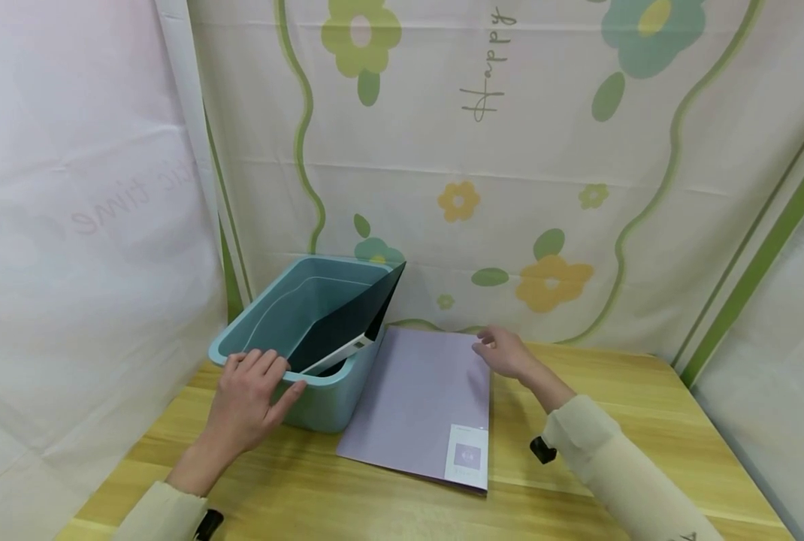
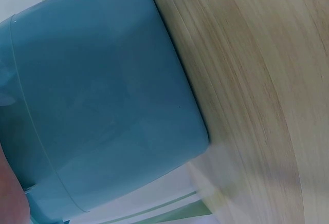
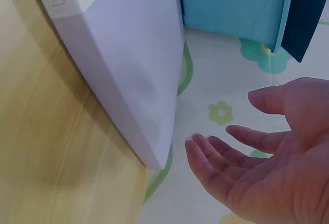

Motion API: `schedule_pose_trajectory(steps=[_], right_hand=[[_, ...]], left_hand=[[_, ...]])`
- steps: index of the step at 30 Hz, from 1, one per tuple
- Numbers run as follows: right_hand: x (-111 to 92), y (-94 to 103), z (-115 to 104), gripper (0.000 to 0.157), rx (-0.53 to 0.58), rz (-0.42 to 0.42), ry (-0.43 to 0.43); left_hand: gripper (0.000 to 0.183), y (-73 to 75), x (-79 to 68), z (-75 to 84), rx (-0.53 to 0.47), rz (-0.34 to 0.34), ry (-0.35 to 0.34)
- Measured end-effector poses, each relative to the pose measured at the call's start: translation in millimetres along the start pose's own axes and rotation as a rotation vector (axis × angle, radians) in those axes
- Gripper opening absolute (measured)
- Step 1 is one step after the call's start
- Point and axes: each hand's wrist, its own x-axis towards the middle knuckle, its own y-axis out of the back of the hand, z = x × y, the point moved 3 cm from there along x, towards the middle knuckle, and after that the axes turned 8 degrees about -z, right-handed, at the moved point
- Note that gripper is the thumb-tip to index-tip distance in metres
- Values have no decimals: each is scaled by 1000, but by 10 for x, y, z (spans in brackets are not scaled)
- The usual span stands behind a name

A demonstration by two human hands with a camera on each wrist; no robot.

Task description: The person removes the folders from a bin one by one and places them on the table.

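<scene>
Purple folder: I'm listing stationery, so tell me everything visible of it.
The purple folder looks closed, smooth and rectangular, perhaps plastic. A white label with a purple square sits at its near right corner and wraps onto the thick right edge. It lies flat on the table, right of the blue bin. The right hand is by its far right corner, apparently not touching.

Two bare hands: one left hand and one right hand. Two pale sleeves. Two small black objects, one at each cuff. One blue bin. Two folders in all: one dark folder and one purple folder. One white label. One wooden table. On one patterned backdrop, seven flowers (three green, two teal, two orange in the head view) and five green leaves.
</scene>
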Motion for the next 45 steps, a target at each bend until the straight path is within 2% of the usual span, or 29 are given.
schedule_pose_trajectory(steps=[6, 17, 26, 33, 45], right_hand=[[-38, 21, -123, 41, -29, 26, 32], [-103, 26, -282, 41, -58, 31, 85], [-160, 43, -424, 44, -26, 24, 91], [-228, 32, -530, 43, -21, 40, 146], [-291, -8, -649, 49, -39, 55, 171]], left_hand=[[54, 18, 11, 3, -4, -9, 5], [54, 11, 6, -2, -5, 12, -7], [54, 18, 6, 6, -3, 6, -4], [54, 14, -5, 3, -2, -12, 4], [55, 9, -4, 9, 14, 6, -8]])
